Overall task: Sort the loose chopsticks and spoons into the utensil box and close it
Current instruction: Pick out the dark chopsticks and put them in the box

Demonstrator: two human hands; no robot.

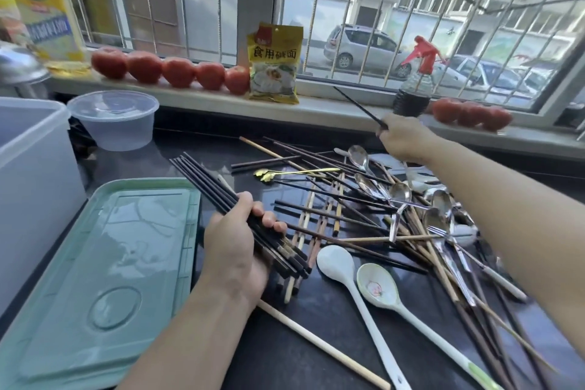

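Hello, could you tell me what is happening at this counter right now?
A person is sorting utensils on a dark counter. The left hand grips a bundle of black chopsticks, while the right hand holds a single black chopstick raised above the pile. Many loose chopsticks and spoons are still scattered on the counter. A green lid lies flat to the left, beside a clear box.

Left hand (234, 247) covers middle of black chopstick bundle (202, 180). Right hand (403, 138) hides lower end of single black chopstick (357, 106). Left of left grip, translucent box (34, 174) cut by frame edge. Green lid (104, 263) cropped at bottom.
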